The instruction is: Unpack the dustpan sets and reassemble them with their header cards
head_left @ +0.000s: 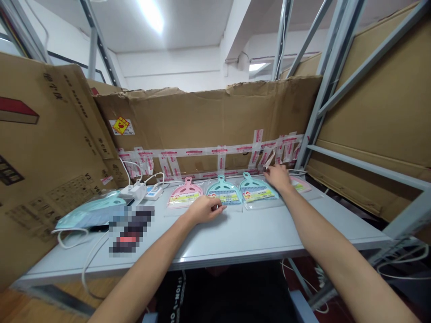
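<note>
Four small dustpan-and-brush sets in clear bags lie in a row on the table point(256, 233). From left to right they are a pink set point(183, 200), a teal set point(224, 197), a second teal set point(258, 195) and another pink set point(300, 185). My left hand point(204, 209) rests at the lower edge of the first two, its fingers curled in with nothing visible in them. At the far right, my right hand point(279, 177) bends over the handle end of the last pink set, fingers curled. It hides that handle and part of the bag.
More bagged teal sets point(90, 211) lie at the left, near a white power strip point(153, 193) with chargers and cables. A pixelated dark item point(133, 231) is beside them. Tall cardboard point(202, 121) walls the back and sides; a metal shelf post point(319, 98) stands right.
</note>
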Demonstrator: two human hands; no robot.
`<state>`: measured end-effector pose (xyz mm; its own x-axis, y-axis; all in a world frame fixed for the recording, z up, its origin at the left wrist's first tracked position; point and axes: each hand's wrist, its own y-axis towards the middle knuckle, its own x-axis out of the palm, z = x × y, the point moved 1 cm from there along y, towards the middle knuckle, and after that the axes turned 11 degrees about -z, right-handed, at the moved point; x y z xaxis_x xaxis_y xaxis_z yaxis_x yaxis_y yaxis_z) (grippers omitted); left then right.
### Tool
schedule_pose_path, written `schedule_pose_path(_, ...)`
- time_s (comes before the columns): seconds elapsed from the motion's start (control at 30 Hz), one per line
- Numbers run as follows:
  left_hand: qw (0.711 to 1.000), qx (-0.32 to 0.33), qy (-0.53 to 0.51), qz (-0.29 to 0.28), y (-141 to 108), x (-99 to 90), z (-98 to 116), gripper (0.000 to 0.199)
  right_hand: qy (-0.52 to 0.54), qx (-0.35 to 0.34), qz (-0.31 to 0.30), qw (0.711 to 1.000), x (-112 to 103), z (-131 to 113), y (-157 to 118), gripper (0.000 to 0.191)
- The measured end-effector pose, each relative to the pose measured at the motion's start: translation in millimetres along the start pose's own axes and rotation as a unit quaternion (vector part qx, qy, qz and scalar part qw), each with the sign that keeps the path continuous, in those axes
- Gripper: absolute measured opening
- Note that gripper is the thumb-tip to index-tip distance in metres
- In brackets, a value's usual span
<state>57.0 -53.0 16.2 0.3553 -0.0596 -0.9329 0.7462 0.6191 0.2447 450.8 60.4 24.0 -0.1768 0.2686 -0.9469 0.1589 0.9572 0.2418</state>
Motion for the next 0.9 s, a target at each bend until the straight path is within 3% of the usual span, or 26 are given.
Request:
schedule_pose_path(0.13, 1.0, -0.007, -0.001, -0.002, 0, 0.9, -3, 0.033, 0.008, 0.062, -0.059, 0.996, 14, 33, 14, 0.046)
schedule_pose_path(0.37, 1.0, -0.007, -0.007, 0.002, -1, -0.8, -4, 0.033, 0.004, 0.07, -0.1, 0.992, 8, 26, 19, 0.04)
schedule_pose_path(0.5, 0.999, -0.013, -0.046, 0.01, 0, -0.9, 0, 0.035, 0.01, 0.074, -0.057, 0.996, -17, 27, 19, 0.043)
schedule_pose_path(0.67, 0.979, -0.029, -0.196, 0.039, 13, 6.4, 15, 0.04, 0.111, 0.049, 0.037, 0.992, -51, 23, 12, 0.046)
schedule_pose_path(0.73, 0.951, -0.046, -0.304, 0.038, 20, 12.9, 20, 0.039, 0.179, 0.032, 0.058, 0.982, -56, 9, 6, 0.043)
schedule_pose_path(0.77, 0.924, -0.053, -0.376, 0.035, 24, 16.6, 22, 0.048, 0.215, 0.021, 0.063, 0.974, -55, -1, 2, 0.042)
schedule_pose_path(0.83, 0.849, -0.062, -0.525, 0.023, 29, 23.8, 24, 0.076, 0.286, -0.011, 0.067, 0.956, -49, -28, -7, 0.039)
schedule_pose_path(0.9, 0.779, -0.064, -0.624, -0.003, 31, 29.2, 25, 0.088, 0.343, -0.044, 0.054, 0.937, -39, -59, -14, 0.04)
